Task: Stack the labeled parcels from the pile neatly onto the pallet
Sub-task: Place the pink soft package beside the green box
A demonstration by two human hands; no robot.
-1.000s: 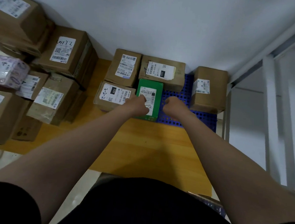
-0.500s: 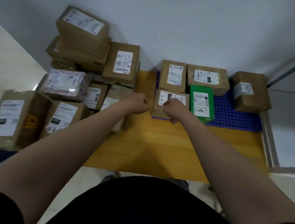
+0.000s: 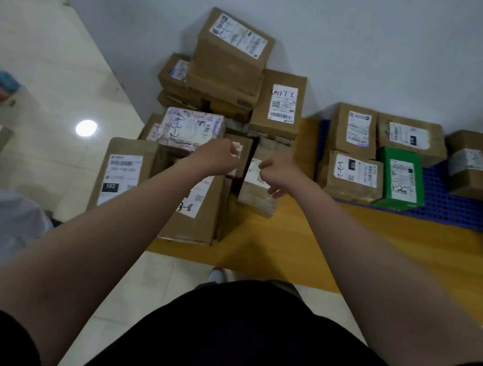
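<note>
**Hands over the cardboard pile**

We are hovering our left hand (image 3: pixel 217 156) and right hand (image 3: pixel 277 176), both curled and empty, over the pile (image 3: pixel 209 137) of boxy, labelled cardboard parcels, left of the blue gridded plastic pallet (image 3: pixel 454 207) bearing a green box (image 3: pixel 400 178).

Not much is legible tbh. The tall brown box (image 3: pixel 120 175) on the left has a black patch reading "102" on its label. The box (image 3: pixel 197 217) under the left arm has "3-8" handwritten. The upright box (image 3: pixel 282 103) near the wall shows "7.1.110", seen upside down. Everything else is too blurry.
</note>
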